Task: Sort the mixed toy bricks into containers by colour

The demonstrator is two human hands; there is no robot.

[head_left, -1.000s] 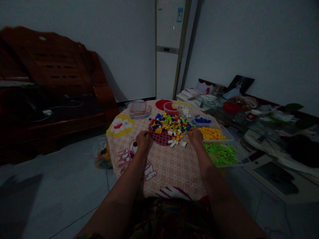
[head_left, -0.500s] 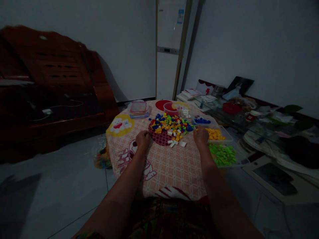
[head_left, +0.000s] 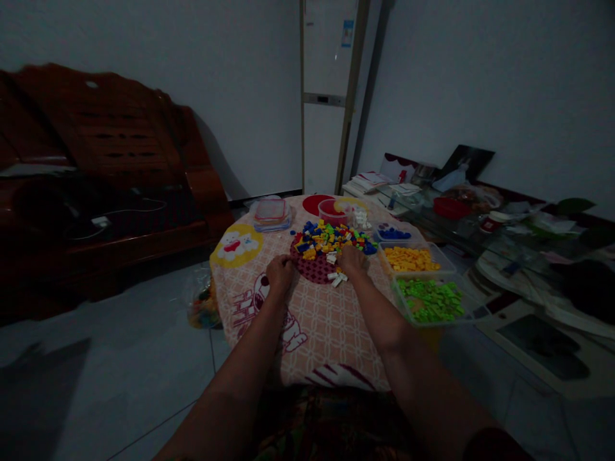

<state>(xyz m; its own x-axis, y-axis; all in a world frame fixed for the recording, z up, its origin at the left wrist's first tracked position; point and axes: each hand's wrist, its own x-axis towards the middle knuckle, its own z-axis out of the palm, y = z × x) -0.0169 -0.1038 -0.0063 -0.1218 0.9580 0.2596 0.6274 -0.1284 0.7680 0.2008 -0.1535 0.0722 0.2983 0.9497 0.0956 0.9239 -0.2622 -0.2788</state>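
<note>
Head view: the right hand [head_left: 352,261] is bending over the near right edge of a mixed pile of plastic pieces [head_left: 321,238], its fingers pointing down among them. The back of the hand is hiding the fingertips, so how wide they are parted, and whether they are gripping a piece, I cannot tell. The left hand [head_left: 280,272] is lying loosely curled on the patterned tablecloth [head_left: 331,326], just beside the pile's dark red patch; its fingers are drawn in, and whether anything is tucked inside is too dim to tell. It is perhaps resting there to steady the body. The pile is sitting mid-table, between and ahead of both hands, likely so either can get at it. A few white pieces [head_left: 337,278] are lying loose at its near side. Along the right edge, blue pieces [head_left: 394,234], yellow pieces [head_left: 412,258] and green pieces [head_left: 431,299] are filling separate clear boxes, whose walls are presumably stopping the colours from mixing; the boxes are standing near the right arm, probably for a short reach. Beyond the pile, a round tub [head_left: 329,210] is standing.
</note>
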